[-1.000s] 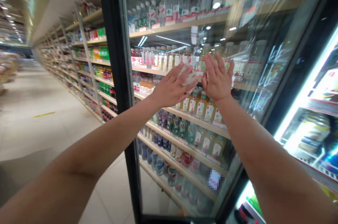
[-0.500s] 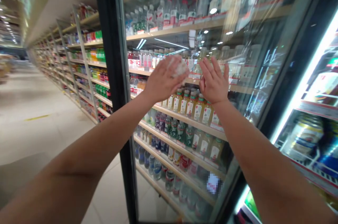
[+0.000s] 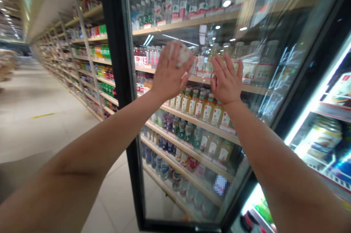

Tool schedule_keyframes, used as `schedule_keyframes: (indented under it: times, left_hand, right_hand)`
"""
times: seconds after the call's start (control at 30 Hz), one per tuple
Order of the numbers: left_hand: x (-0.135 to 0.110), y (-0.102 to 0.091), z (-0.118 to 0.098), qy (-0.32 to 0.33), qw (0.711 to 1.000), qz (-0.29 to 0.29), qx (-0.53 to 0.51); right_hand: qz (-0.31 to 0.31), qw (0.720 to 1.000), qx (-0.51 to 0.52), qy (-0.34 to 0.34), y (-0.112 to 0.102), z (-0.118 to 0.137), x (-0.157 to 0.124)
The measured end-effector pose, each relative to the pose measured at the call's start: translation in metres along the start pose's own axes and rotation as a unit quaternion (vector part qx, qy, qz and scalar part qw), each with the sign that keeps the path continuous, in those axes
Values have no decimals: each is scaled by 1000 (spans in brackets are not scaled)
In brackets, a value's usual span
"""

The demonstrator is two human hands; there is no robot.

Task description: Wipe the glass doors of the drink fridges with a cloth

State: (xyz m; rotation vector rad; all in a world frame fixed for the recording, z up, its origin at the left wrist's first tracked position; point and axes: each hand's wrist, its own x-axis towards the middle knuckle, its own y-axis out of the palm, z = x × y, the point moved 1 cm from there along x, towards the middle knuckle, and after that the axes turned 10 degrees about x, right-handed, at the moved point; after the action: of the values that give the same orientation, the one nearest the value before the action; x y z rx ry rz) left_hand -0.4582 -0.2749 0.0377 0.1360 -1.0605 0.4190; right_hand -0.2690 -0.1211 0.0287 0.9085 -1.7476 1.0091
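A glass door (image 3: pixel 175 203) with a black frame stands open in front of me. My left hand (image 3: pixel 168 75) lies on the pane with its fingers stretched, pressing a crumpled whitish cloth or wad of tissue (image 3: pixel 182 55) against the glass. The cloth shows past the thumb and fingers; the rest is hidden under the palm. To its right, my right hand (image 3: pixel 227 81) is on or very near the same pane, fingers apart and nothing in it. Bottled drinks (image 3: pixel 207 110) appear through the glass behind both hands, overlaid with light reflections.
The door's black edge (image 3: pixel 116 61) runs upright on the left. Beyond it, long drink shelves (image 3: pixel 100 63) line an aisle with a pale tiled floor (image 3: pixel 55 130). At right is the lit inside of a cooler (image 3: pixel 323 138), holding packaged goods on racks.
My left hand has slid upward with the cloth and now points more upright. My right hand has barely moved relative to the door; the whole view has shifted slightly.
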Motion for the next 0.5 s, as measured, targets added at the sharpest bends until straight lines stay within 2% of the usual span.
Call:
schedule_keyframes:
  times: [0.03,0.1,0.13,0.17,0.23,0.3,0.33,0.37,0.4,0.47,0.5]
  left_hand:
    - [-2,0,-6,80,996,28,-11]
    - [-5,-1,-12,230,969,86,-29]
    - [-5,-2,-11,262,960,99,-30]
    - [-3,-3,-6,253,962,98,-23]
    - [2,-5,6,142,989,51,2]
    - [3,-6,13,18,999,-4,26]
    - [1,-6,12,-5,999,-16,29]
    - [-2,-6,9,16,1000,-10,22]
    - [-5,-5,3,74,997,13,10]
    - [-10,-4,-8,211,975,75,-14]
    - [-10,-3,-10,246,965,91,-15]
  right_hand:
    - [2,1000,1,1,-1,0,0]
    - [6,1000,6,6,-2,1,0]
    - [8,1000,10,9,-2,2,0]
    - [10,1000,13,10,-2,2,0]
    - [9,1000,19,11,-2,2,0]
    - [5,1000,23,10,-2,2,-1]
    - [2,1000,23,9,-1,1,-1]
    - [-1,1000,22,7,0,0,-1]
    - [-7,1000,20,3,1,-1,-1]
    - [-17,1000,14,-8,2,-3,-2]
    - [-22,1000,11,-12,3,-4,-2]
